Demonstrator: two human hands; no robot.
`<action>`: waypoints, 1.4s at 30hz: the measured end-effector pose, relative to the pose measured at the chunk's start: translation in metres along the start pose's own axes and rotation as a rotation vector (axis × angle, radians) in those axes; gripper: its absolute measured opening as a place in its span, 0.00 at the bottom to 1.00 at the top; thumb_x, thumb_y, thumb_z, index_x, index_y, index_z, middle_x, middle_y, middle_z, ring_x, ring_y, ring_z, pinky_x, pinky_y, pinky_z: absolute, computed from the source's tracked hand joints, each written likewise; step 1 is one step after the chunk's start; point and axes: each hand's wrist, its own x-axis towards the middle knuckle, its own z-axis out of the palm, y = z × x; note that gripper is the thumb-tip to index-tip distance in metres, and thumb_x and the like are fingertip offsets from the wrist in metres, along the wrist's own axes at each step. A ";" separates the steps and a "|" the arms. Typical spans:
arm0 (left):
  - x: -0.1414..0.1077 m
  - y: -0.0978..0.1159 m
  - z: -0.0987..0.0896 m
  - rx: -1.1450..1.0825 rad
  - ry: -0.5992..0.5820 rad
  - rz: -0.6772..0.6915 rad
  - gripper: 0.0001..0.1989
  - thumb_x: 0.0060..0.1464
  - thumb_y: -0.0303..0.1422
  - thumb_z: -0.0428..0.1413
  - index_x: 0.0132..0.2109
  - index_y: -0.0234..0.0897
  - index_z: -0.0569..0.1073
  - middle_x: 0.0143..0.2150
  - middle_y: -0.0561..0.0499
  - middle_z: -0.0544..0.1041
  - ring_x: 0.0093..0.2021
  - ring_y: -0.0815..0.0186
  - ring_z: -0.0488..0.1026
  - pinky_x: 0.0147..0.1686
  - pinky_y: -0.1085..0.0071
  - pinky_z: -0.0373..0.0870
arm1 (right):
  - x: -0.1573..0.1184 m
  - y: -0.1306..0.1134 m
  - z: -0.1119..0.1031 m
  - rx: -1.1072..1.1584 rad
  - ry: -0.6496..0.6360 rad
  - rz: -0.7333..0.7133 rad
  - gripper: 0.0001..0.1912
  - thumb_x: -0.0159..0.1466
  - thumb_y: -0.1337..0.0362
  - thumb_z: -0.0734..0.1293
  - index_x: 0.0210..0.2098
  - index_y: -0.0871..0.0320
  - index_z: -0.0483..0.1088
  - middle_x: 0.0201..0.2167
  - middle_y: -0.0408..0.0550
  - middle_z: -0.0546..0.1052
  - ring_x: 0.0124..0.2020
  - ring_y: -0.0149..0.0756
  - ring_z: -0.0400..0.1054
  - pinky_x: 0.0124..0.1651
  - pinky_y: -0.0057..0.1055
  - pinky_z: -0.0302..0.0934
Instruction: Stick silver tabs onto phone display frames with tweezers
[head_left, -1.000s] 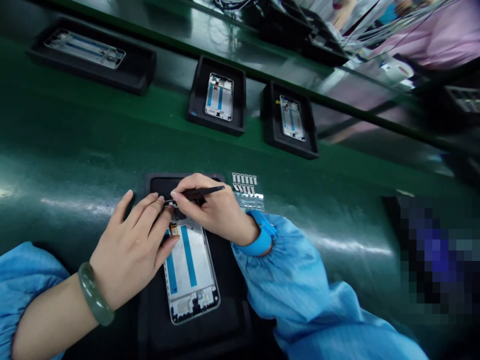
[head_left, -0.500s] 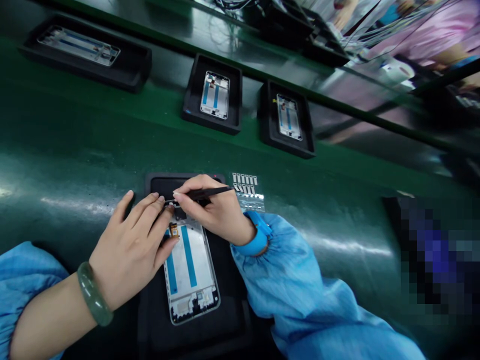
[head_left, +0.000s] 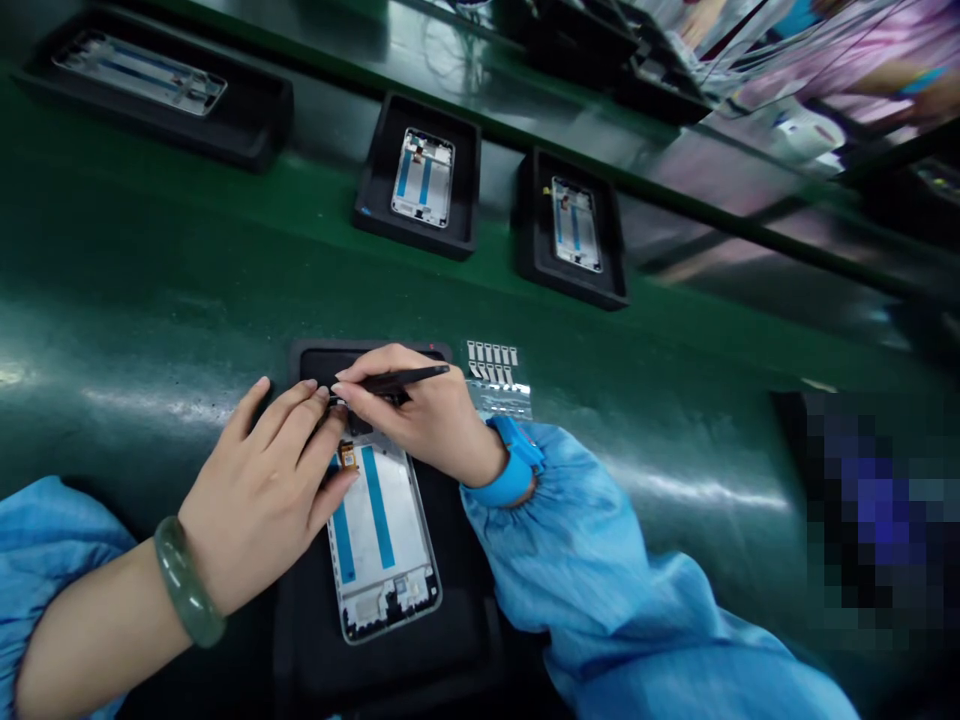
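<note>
A phone frame (head_left: pixel 379 540) with blue adhesive strips lies in a black foam tray (head_left: pixel 469 620) in front of me. My left hand (head_left: pixel 259 485), a green bangle at its wrist, is spread flat over the frame's upper left. Its fingertips rest by the top edge, and the thumb lies near a small orange flex connector (head_left: pixel 348 456). Pinched in my right hand (head_left: pixel 420 415) are slim black tweezers (head_left: pixel 405 379), held over the top end of the frame. Their tip is beside my left fingertips; whether it holds anything is hidden by the fingers.
Just right of the tray lies a clear sheet (head_left: pixel 502 400) with small pale stickers (head_left: pixel 491 355). Along the back edge stand three black trays with phone frames: left (head_left: pixel 255 125), middle (head_left: pixel 465 185), right (head_left: pixel 611 245). A dark pixelated object (head_left: pixel 795 450) is at right. Another person's pink clothing (head_left: pixel 892 60) shows behind.
The tweezers have tilted slightly in my right hand, their back end shifting left and up, and the fingers have moved a little left. My left hand stays in place. The view has shifted slightly.
</note>
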 end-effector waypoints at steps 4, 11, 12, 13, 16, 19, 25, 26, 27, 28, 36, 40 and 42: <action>0.000 -0.001 -0.001 0.009 -0.001 0.014 0.19 0.57 0.38 0.49 0.49 0.28 0.70 0.48 0.37 0.71 0.54 0.50 0.65 0.54 0.48 0.60 | 0.005 -0.003 0.001 -0.034 -0.053 -0.041 0.05 0.62 0.63 0.64 0.33 0.59 0.68 0.31 0.42 0.75 0.32 0.26 0.70 0.37 0.22 0.63; 0.000 -0.001 -0.001 0.023 -0.015 0.011 0.19 0.57 0.38 0.49 0.50 0.29 0.69 0.49 0.37 0.71 0.54 0.50 0.65 0.54 0.48 0.61 | 0.012 -0.005 -0.001 -0.048 -0.091 0.021 0.06 0.63 0.63 0.62 0.34 0.60 0.67 0.29 0.42 0.73 0.28 0.26 0.68 0.33 0.22 0.62; 0.000 -0.001 -0.001 0.020 -0.015 0.007 0.19 0.57 0.38 0.49 0.51 0.29 0.69 0.50 0.37 0.71 0.54 0.50 0.65 0.54 0.48 0.60 | 0.011 -0.005 -0.002 -0.021 -0.082 0.031 0.06 0.63 0.63 0.62 0.33 0.60 0.67 0.28 0.42 0.73 0.27 0.25 0.68 0.32 0.22 0.62; -0.001 -0.001 -0.001 0.017 -0.015 0.005 0.19 0.57 0.38 0.49 0.51 0.30 0.69 0.50 0.37 0.70 0.54 0.50 0.65 0.54 0.48 0.60 | 0.011 -0.004 -0.002 0.002 -0.074 0.037 0.06 0.63 0.63 0.62 0.33 0.60 0.67 0.28 0.42 0.72 0.26 0.25 0.67 0.32 0.22 0.62; -0.001 -0.001 0.000 0.005 -0.012 -0.001 0.20 0.57 0.38 0.49 0.51 0.30 0.69 0.51 0.37 0.70 0.54 0.50 0.65 0.55 0.48 0.59 | 0.011 -0.002 -0.003 0.031 -0.061 0.043 0.05 0.62 0.64 0.63 0.32 0.60 0.67 0.28 0.41 0.72 0.26 0.24 0.67 0.31 0.21 0.62; 0.000 0.000 -0.001 0.005 -0.021 -0.006 0.20 0.57 0.38 0.50 0.52 0.30 0.68 0.51 0.37 0.70 0.55 0.51 0.65 0.55 0.48 0.59 | 0.010 -0.004 -0.002 0.007 -0.058 0.055 0.06 0.62 0.63 0.64 0.33 0.60 0.67 0.27 0.41 0.73 0.25 0.24 0.67 0.30 0.21 0.61; -0.001 0.000 -0.001 0.011 -0.017 -0.001 0.20 0.57 0.38 0.50 0.52 0.29 0.68 0.51 0.37 0.70 0.55 0.50 0.65 0.55 0.48 0.59 | 0.005 -0.008 -0.002 -0.010 0.017 0.041 0.05 0.62 0.63 0.64 0.32 0.59 0.67 0.30 0.41 0.74 0.28 0.24 0.68 0.33 0.21 0.61; -0.001 0.000 -0.001 0.008 -0.016 -0.001 0.20 0.57 0.38 0.50 0.52 0.29 0.68 0.51 0.37 0.70 0.55 0.50 0.65 0.55 0.48 0.59 | 0.004 -0.008 -0.003 0.014 0.036 0.053 0.05 0.62 0.63 0.64 0.32 0.59 0.67 0.29 0.40 0.74 0.27 0.23 0.67 0.32 0.21 0.61; -0.001 0.000 -0.001 0.005 -0.015 -0.002 0.20 0.57 0.38 0.50 0.52 0.29 0.68 0.52 0.37 0.70 0.55 0.51 0.65 0.55 0.48 0.59 | 0.003 -0.007 -0.004 0.034 0.051 0.064 0.05 0.62 0.63 0.64 0.32 0.59 0.67 0.29 0.40 0.74 0.26 0.23 0.67 0.31 0.21 0.61; -0.001 0.000 -0.001 0.003 -0.016 -0.003 0.20 0.57 0.38 0.50 0.52 0.29 0.68 0.52 0.37 0.70 0.55 0.51 0.65 0.55 0.48 0.59 | 0.002 -0.007 -0.005 0.045 0.058 0.071 0.05 0.61 0.63 0.64 0.32 0.59 0.67 0.28 0.40 0.74 0.26 0.23 0.67 0.31 0.21 0.61; -0.001 0.000 -0.002 0.000 -0.029 -0.009 0.20 0.57 0.39 0.49 0.53 0.30 0.68 0.53 0.37 0.70 0.56 0.51 0.64 0.56 0.49 0.58 | 0.000 0.000 -0.005 0.023 0.042 0.027 0.06 0.60 0.62 0.67 0.30 0.58 0.69 0.27 0.40 0.75 0.27 0.25 0.69 0.31 0.22 0.62; -0.001 0.000 -0.001 -0.007 -0.033 -0.012 0.21 0.57 0.39 0.50 0.53 0.30 0.68 0.53 0.37 0.70 0.56 0.50 0.64 0.55 0.48 0.59 | 0.000 -0.001 -0.004 0.018 0.048 0.032 0.06 0.60 0.62 0.66 0.31 0.58 0.69 0.27 0.40 0.75 0.28 0.26 0.70 0.32 0.23 0.63; -0.001 0.000 -0.001 -0.012 -0.032 -0.014 0.21 0.57 0.39 0.50 0.53 0.30 0.68 0.53 0.37 0.70 0.56 0.50 0.65 0.55 0.48 0.59 | -0.001 -0.002 -0.004 0.005 0.052 0.037 0.06 0.60 0.62 0.66 0.31 0.58 0.69 0.28 0.41 0.76 0.29 0.26 0.71 0.33 0.23 0.63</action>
